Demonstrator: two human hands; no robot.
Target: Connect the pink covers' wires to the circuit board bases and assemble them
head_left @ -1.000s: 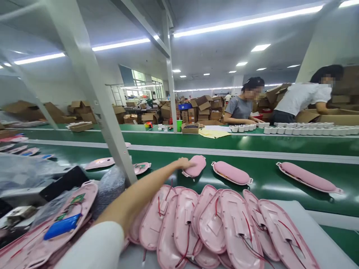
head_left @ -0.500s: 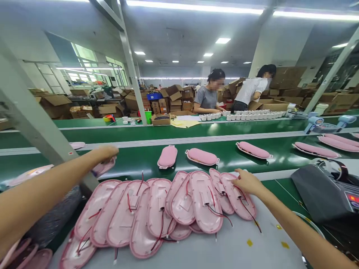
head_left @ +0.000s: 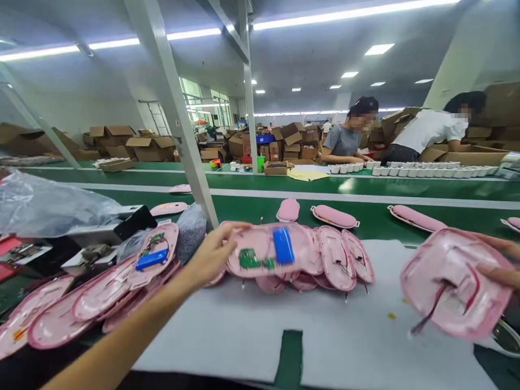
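My left hand (head_left: 217, 250) grips the left end of a pink oval shell (head_left: 260, 244), its inner side towards me. A green circuit board (head_left: 249, 258) and a blue battery pack (head_left: 283, 245) sit in that shell. At the right, my right hand (head_left: 501, 275) is closed on the edge of a pink cover (head_left: 442, 292), tilted and slightly blurred, with red and black wires hanging from it. Behind the left-hand shell lie several overlapping pink covers (head_left: 338, 260) with wires, on a grey mat (head_left: 227, 325).
At left, pink covers (head_left: 52, 319) are stacked, topped by a shell with a blue battery (head_left: 151, 260). A metal post (head_left: 181, 124) rises beyond my left hand. Closed pink units (head_left: 335, 216) lie on the green conveyor (head_left: 365, 208). Two people work across the line near white parts (head_left: 434, 170).
My left hand has brought a shell with board and battery over the mat. My right hand has lifted a wired cover off the pile, to the right. The view has turned left.
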